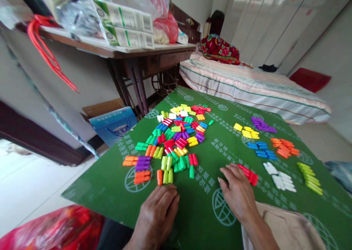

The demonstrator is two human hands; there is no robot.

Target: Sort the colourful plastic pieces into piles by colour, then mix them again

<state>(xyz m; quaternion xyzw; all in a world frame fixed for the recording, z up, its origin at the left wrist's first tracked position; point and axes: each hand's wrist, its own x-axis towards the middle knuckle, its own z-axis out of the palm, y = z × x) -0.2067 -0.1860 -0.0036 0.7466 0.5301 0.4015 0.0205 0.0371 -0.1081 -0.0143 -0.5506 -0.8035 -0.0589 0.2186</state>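
My left hand rests at the near side of the green table, fingers curled together and their tips hidden. Just beyond its knuckles are an orange cap-like plastic tube and a lime pair. My right hand is spread over the tabletop, thumb and index finger apart. Beside its fingers lies a row of red tubes; whether they touch is hard to tell. A mixed-colour heap of tubes covers the middle left. Single-colour groups lie at the right: white, blue, orange, lime, yellow, purple.
A beige cloth item lies at the near right edge of the green table. Behind are a wooden desk with boxes and bags, and a bed. A blue carton stands on the floor.
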